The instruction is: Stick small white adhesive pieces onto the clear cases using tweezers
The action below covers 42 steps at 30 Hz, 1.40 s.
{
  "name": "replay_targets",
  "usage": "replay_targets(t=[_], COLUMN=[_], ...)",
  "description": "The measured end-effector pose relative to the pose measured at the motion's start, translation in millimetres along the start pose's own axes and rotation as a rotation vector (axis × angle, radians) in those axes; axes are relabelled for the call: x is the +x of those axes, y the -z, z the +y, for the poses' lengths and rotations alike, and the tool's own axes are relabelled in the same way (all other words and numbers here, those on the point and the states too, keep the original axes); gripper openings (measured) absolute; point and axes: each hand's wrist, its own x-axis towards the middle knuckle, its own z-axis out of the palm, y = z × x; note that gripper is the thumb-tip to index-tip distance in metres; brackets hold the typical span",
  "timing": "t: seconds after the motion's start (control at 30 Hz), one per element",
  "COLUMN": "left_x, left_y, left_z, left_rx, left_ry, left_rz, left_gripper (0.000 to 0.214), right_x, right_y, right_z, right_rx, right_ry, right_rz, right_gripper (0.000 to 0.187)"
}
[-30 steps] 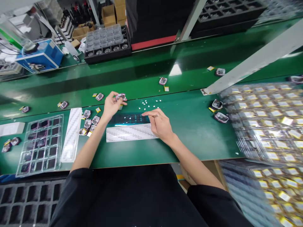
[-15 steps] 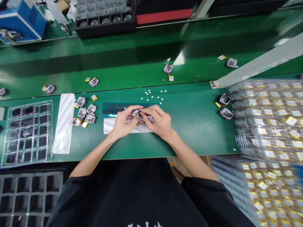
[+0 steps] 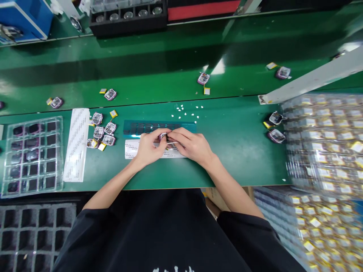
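Both hands meet over the near middle of the bench. My left hand (image 3: 151,146) is closed around a small watch-like housing (image 3: 163,136) with exposed electronics, largely covered by the fingers. At its right side my right hand (image 3: 193,145) is closed, fingertips touching the housing. A thin pale metal tool, probably tweezers (image 3: 171,142), shows under the right fingers. Beneath the hands lies a printed white sheet (image 3: 131,149). Just behind them is a teal strip (image 3: 127,127) bearing rows of dark pieces. Several small white bits (image 3: 185,113) are scattered farther back.
Several open housings (image 3: 98,132), some with yellow-edged batteries, cluster left beside a long white sheet (image 3: 76,145). A clear tray (image 3: 60,151) stands farther left. Two housings (image 3: 276,136) sit right, before stacked clear trays (image 3: 292,151). A white post (image 3: 312,79) slants across the right.
My right hand has shifted slightly right, with its fingers turned more over the housing. The view has moved a little. The left hand keeps its hold.
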Motion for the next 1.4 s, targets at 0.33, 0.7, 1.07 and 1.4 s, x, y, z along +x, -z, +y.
replay_targets(t=[0.33, 0.7, 1.07, 1.4], left_x=[1.6, 2.3, 4.9, 3.9], left_y=[4.4, 5.6, 6.9, 6.4], left_z=[10.5, 12.3, 14.8, 12.1], left_rx=[-0.108, -0.335, -0.362, -0.072], left_ry=[0.081, 0.212, 0.226, 0.100], left_rz=[0.006, -0.099, -0.126, -0.036], left_gripper=[0.019, 0.021, 0.026, 0.008], right_x=[7.4, -2.6, -0.7, 1.7], right_y=[1.0, -5.0, 4.3, 8.8], right_z=[-7.9, -0.5, 3.7, 10.3], right_rx=[0.297, 0.035, -0.009, 0.138], right_ry=[-0.105, -0.020, 0.060, 0.018], right_rz=[0.230, 0.276, 0.126, 0.047], right_gripper=[0.016, 0.033, 0.028, 0.020])
